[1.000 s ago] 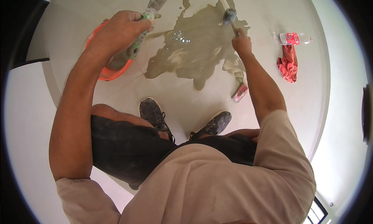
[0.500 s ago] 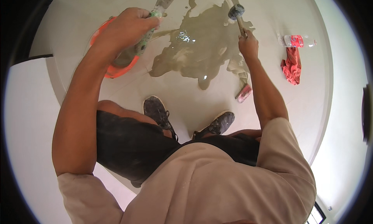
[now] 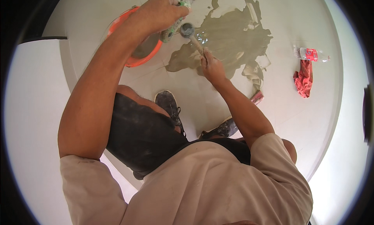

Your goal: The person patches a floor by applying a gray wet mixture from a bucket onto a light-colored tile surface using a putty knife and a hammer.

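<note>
My left hand (image 3: pixel 163 12) is wrapped round the mottled green handle of a trowel (image 3: pixel 170 33), whose flat metal blade points away and runs past the top edge. Below that hand stands an orange bucket (image 3: pixel 150 58) with grey slurry in it, partly hidden by my forearm. In my right hand (image 3: pixel 214 68) is a mallet (image 3: pixel 187 30), gripped by its pale handle. Its round dark head is close to the trowel's handle; I cannot tell whether they touch. Beneath the mallet, grey wet slurry (image 3: pixel 230 38) spreads over the floor.
A clear bottle (image 3: pixel 302 52) with a red label lies at the right, beside a crumpled red cloth (image 3: pixel 304 82). Nearer, a small pink block (image 3: pixel 257 97) rests by the slurry's edge, partly behind my right forearm. My dark shoes (image 3: pixel 167 104) are on the pale tiles.
My right hand has swung the mallet leftward from over the far right of the slurry to beside the trowel. The view has shifted, so floor things appear farther right and the bucket shows more.
</note>
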The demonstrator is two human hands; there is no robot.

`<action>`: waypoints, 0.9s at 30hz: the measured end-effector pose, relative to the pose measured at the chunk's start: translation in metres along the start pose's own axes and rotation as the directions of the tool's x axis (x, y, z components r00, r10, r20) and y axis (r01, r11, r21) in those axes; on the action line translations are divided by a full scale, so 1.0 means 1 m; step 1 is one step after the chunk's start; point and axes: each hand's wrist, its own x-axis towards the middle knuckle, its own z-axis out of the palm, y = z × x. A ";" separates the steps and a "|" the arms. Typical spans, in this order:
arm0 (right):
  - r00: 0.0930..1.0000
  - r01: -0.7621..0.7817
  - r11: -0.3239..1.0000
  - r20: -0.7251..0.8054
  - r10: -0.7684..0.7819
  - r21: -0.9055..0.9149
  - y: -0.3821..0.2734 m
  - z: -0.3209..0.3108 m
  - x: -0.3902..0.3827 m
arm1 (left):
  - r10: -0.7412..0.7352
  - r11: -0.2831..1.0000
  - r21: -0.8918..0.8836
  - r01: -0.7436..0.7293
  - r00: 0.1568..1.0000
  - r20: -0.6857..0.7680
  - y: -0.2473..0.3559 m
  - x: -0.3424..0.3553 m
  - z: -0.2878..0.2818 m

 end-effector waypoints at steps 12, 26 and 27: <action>0.994 0.112 0.989 0.022 -0.111 -0.092 0.003 0.002 0.009 | -0.089 0.970 0.219 0.109 0.991 -0.097 0.038 -0.034 -0.019; 0.994 0.092 0.992 0.071 -0.087 -0.080 0.005 -0.029 -0.030 | -0.089 0.969 0.225 0.105 0.993 -0.083 0.042 -0.044 -0.024; 0.995 0.034 0.988 0.100 -0.019 -0.152 0.006 -0.033 -0.038 | -0.112 0.965 0.229 0.127 0.991 -0.078 0.040 -0.041 -0.023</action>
